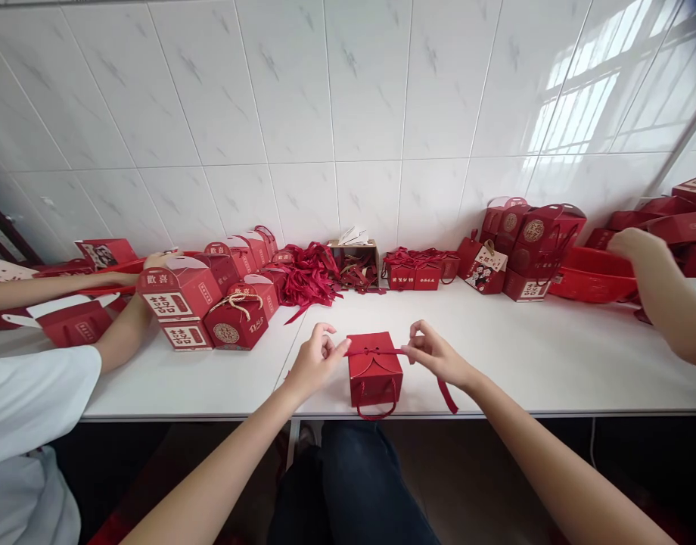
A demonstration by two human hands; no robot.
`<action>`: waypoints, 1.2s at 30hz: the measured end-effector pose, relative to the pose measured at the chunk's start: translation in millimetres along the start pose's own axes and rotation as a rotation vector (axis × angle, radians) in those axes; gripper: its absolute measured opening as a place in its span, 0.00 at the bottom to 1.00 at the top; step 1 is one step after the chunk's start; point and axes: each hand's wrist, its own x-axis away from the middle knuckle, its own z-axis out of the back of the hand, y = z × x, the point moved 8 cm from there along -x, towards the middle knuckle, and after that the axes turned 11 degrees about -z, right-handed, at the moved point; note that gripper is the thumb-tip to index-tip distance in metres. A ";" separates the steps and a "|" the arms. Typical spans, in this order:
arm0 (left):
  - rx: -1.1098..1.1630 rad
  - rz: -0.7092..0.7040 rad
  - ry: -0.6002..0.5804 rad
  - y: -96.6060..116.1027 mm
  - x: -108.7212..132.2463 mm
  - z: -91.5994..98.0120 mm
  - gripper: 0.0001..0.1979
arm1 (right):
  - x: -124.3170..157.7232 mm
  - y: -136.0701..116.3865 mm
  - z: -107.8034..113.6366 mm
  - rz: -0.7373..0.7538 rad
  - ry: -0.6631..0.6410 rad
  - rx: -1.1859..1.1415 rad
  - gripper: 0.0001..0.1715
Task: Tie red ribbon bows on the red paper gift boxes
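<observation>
A small red gift box (375, 382) stands upright before me near the table's front edge, its rope handle (377, 415) hanging down the near side. Across its top runs a red ribbon (376, 351), which passes through holes in the lid. My left hand (321, 356) pinches the ribbon just left of the box. On the other side, my right hand (433, 353) pinches the ribbon's right part, and a loose tail hangs below that hand. Both hands are off the box itself, with the ribbon stretched between them.
A heap of red ribbons (311, 274) lies at the back, beside an open cardboard box (356, 265). Stacked red boxes stand left (181, 303) and right (532, 250). A red basin (595, 274) sits at right. Co-workers' arms reach in from the left (121, 333) and right (660, 280).
</observation>
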 end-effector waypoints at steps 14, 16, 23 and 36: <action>0.507 0.218 -0.710 38.8 2.8 -27.3 0.23 | 2.6 -23.5 16.6 0.073 0.498 0.274 0.14; 0.505 0.234 -0.557 41.6 1.3 -26.5 0.24 | 4.2 -25.5 14.3 0.078 0.490 0.172 0.15; 0.017 -0.123 -0.150 63.1 -2.3 -24.8 0.14 | 2.9 -34.9 -6.5 0.036 0.353 0.117 0.12; -0.317 -0.418 -0.113 68.3 8.1 -32.3 0.19 | -16.8 -36.7 -27.8 -0.118 0.069 0.108 0.05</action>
